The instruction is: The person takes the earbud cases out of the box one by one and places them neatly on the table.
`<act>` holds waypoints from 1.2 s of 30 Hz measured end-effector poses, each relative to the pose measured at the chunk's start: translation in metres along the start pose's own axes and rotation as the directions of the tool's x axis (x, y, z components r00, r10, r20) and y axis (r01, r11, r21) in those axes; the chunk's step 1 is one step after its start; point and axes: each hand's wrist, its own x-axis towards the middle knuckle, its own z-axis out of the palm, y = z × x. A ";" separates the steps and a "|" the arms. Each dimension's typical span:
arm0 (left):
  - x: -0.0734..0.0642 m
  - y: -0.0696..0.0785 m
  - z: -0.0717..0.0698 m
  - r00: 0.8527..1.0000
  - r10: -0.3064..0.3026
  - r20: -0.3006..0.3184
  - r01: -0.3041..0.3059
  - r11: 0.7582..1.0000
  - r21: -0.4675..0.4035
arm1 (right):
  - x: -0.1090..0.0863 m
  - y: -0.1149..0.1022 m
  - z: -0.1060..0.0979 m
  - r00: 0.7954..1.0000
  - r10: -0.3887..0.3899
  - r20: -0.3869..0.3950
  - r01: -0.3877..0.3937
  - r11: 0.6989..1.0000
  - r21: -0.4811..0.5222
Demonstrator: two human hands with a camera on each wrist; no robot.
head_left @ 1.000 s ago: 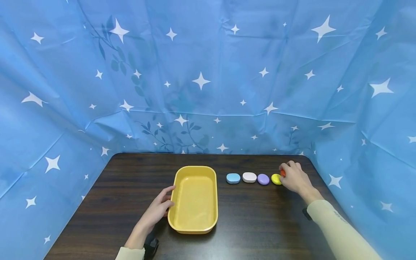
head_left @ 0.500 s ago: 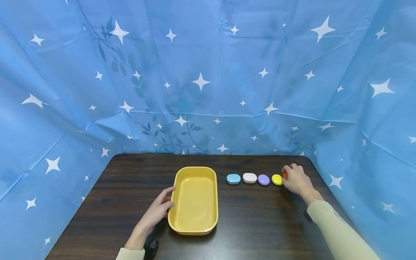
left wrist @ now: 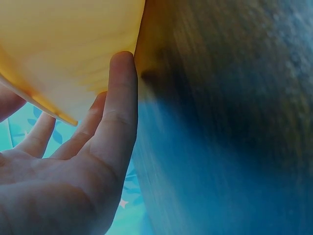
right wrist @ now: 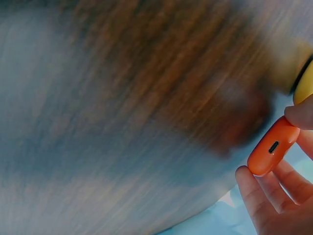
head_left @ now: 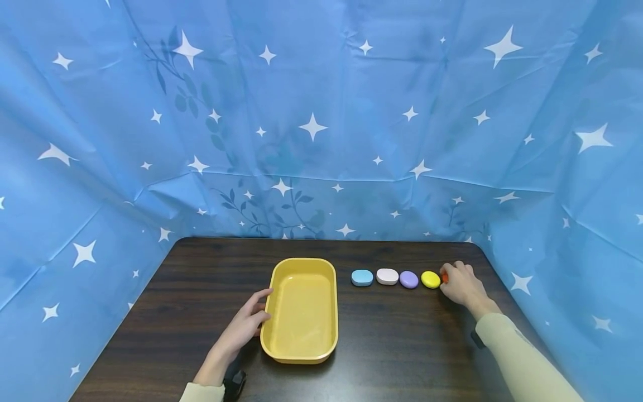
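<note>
My right hand (head_left: 462, 285) pinches an orange earbud case (right wrist: 274, 147) between thumb and fingers at the right end of a row. Its charging port faces the right wrist camera. Just left of it lies a yellow rounded case (head_left: 430, 280), then a purple one (head_left: 408, 280), a pale pink one (head_left: 387, 276) and a light blue one (head_left: 361, 277). My left hand (head_left: 241, 326) touches the left side of a yellow tray (head_left: 300, 360), which holds nothing. In the left wrist view the extended fingers (left wrist: 120, 93) lie against the tray's outer wall.
The dark wooden table (head_left: 402, 357) bears all of these things. A blue curtain (head_left: 321, 111) with white stars hangs behind it and along both sides. The tray stands left of the row.
My right hand has lowered and shifted slightly right with the orange earbud case, so a little more of the yellow case shows. The left hand has stayed on the tray.
</note>
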 end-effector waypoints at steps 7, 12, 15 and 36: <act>0.000 0.000 0.001 1.000 -0.002 -0.008 0.002 1.000 0.005 | 0.002 0.004 0.004 1.000 0.013 0.009 -0.013 1.000 -0.002; 0.000 -0.001 0.001 1.000 -0.005 -0.008 0.005 1.000 0.009 | 0.002 0.004 0.005 1.000 0.019 0.011 -0.019 1.000 -0.002; 0.000 0.000 0.001 1.000 -0.003 -0.012 0.003 1.000 0.012 | 0.002 0.005 0.005 1.000 0.009 0.008 -0.009 1.000 -0.001; 0.000 0.002 0.005 0.999 0.006 -0.036 -0.005 0.999 0.038 | -0.021 -0.021 -0.009 0.992 0.012 -0.123 -0.002 0.997 0.083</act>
